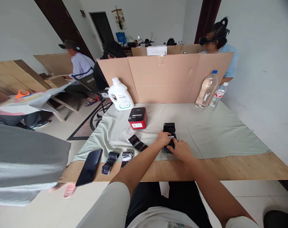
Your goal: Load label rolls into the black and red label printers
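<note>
Black handheld label printer (169,134) lies near the front edge of the pale green cloth (212,133), its flip lid raised toward the cardboard screen (163,77). Both hands close on its lower body: the left hand (163,138) grips the left side with curled fingers, the right hand (180,149) wraps the near end, and the two almost touch.

On the far left edge of the plywood tabletop (241,167) a dark smartphone (89,167) lies, partly overhanging. Beside it lie two curled dark label strips (117,160), with a third strip (137,142) just left of the hands. Behind that sit a red label printer (137,118) and a white detergent jug (120,95). At the right end of the screen two clear water bottles (207,90) stand. Other people sit beyond in a white-walled room.
</note>
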Motion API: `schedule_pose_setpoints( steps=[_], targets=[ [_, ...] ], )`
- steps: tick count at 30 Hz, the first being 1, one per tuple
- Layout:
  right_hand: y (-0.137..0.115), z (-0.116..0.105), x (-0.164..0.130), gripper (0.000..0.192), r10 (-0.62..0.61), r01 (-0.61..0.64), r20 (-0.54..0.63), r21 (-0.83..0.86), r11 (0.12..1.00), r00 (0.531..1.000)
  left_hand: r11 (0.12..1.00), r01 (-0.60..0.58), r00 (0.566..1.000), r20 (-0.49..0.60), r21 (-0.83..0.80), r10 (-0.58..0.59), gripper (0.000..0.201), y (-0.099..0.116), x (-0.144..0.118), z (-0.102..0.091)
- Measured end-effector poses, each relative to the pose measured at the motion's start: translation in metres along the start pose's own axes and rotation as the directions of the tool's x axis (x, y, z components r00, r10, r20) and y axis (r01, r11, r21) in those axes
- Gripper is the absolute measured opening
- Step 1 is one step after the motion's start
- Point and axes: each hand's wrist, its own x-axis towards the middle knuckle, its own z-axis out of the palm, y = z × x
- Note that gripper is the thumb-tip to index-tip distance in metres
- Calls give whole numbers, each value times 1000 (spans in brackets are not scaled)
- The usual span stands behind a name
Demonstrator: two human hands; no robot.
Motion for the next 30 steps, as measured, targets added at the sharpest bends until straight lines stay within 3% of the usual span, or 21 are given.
schedule_pose_setpoints(
  steps=[2,6,8,11,15,18,23,26,30],
  targets=[
    [0,-1,2,68,3,-3,13,-9,1000,1000,998,-9,1000,-17,-67,7,21,-4,0,-8],
    [0,-1,1,64,1,-1,1,7,1000,1000,951,-46,982,-188,-304,-12,37,-12,6,-25],
    [1,-1,-1,60,-8,9,-28,32,999,1000,887,-151,978,-198,-437,69,45,-15,10,-29],
    [7,-1,-5,52,-27,37,-91,106,994,996,794,-304,952,-197,-527,233,42,-19,8,-30],
    [18,3,-3,36,58,10,-218,298,955,974,808,-431,901,-245,-401,359,39,-29,-11,-25],
    [24,9,1,38,100,23,-293,389,921,951,851,-472,878,-203,-229,433,38,-34,-30,-21],
    [26,16,0,43,-106,210,-326,302,930,939,832,-548,825,-109,80,554,39,-36,-54,-22],
    [27,13,-6,45,-211,279,-304,202,939,929,797,-562,813,-29,221,581,54,-36,-64,-25],
    [26,6,-12,65,-262,295,-238,112,949,935,776,-558,819,42,294,572,78,-36,-72,-26]
  ],
)
